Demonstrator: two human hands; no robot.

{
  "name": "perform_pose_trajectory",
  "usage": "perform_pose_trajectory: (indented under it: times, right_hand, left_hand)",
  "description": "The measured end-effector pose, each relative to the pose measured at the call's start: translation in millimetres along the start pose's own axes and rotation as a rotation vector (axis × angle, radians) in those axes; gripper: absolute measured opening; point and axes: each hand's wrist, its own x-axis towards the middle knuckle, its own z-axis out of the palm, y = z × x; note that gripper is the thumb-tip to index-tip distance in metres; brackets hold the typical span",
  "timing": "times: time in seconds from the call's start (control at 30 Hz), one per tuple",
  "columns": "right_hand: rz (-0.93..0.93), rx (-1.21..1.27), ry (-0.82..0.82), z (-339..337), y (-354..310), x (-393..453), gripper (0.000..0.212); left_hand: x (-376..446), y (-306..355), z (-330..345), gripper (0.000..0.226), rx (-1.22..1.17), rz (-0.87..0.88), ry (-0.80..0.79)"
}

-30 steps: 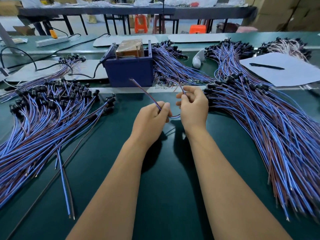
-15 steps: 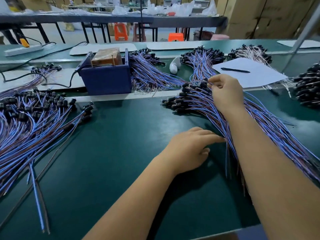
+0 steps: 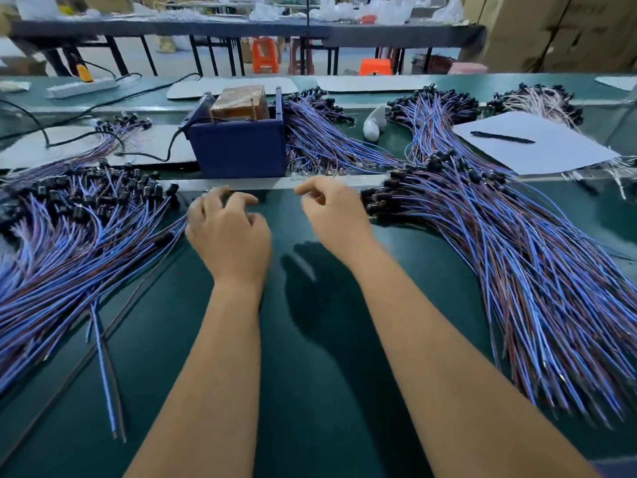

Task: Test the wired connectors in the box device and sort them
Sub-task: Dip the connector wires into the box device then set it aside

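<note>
A blue box (image 3: 238,150) holding a brown device (image 3: 239,101) stands at the middle back of the green mat (image 3: 193,391). A big pile of blue and red wired connectors (image 3: 69,243) lies on the left and another pile (image 3: 517,270) on the right. My left hand (image 3: 229,232) hovers in front of the box by the left pile's edge, fingers spread and loosely curled, holding nothing. My right hand (image 3: 332,212) hangs just left of the right pile's black plugs, thumb near the curled forefinger. It is blurred and no wire shows in it.
A third wire bundle (image 3: 327,139) lies right of the box, with more bundles (image 3: 434,112) behind. White paper (image 3: 551,153) with a pen (image 3: 501,137) sits at the back right, a white object (image 3: 374,124) nearby. A loose wire pair (image 3: 107,374) lies at the front left. A black cable (image 3: 144,155) runs to the box.
My right hand has left the right pile and come back to the middle. My left hand has lifted off the mat and moved left and forward toward the box. The view has swung back left.
</note>
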Motion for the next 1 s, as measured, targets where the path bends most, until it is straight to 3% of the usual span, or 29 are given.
perform_pose_trajectory:
  times: [0.07,0.13,0.23,0.4,0.57,0.73,0.87,1.0]
  right_hand:
    - [0.049,0.045,-0.206,22.6,-5.4,1.6,0.018]
    - [0.065,-0.099,-0.340,38.0,-2.5,3.8,0.020]
    - [0.077,-0.153,-0.301,46.5,7.6,7.8,0.023]
    - [0.025,-0.144,-0.233,48.5,13.6,1.6,0.023]
    - [0.047,0.106,-0.201,38.5,16.3,-5.5,0.020]
    - [0.032,0.108,-0.202,37.6,11.5,-9.4,0.020]
    - [0.031,0.111,-0.163,38.3,8.6,-10.7,0.022]
    - [0.013,0.131,-0.137,38.1,7.8,-10.8,0.022]
  left_hand:
    - [8.4,-12.8,-4.4,0.041,0.060,-0.136,-0.044]
    - [13.5,-18.2,-4.8,0.049,0.108,-0.275,-0.143]
    - [17.5,-18.2,-2.1,0.052,0.158,-0.359,-0.210]
    - [22.5,-18.1,-3.9,0.050,0.082,-0.437,-0.104]
    - [20.6,-23.5,-3.4,0.035,0.069,-0.359,-0.067]
    - [19.4,-29.0,-6.3,0.026,-0.141,-0.274,0.037]
    - [17.9,-24.7,-4.1,0.029,-0.119,-0.176,0.135]
    - [17.5,-12.6,0.0,0.027,-0.447,-0.030,0.119]
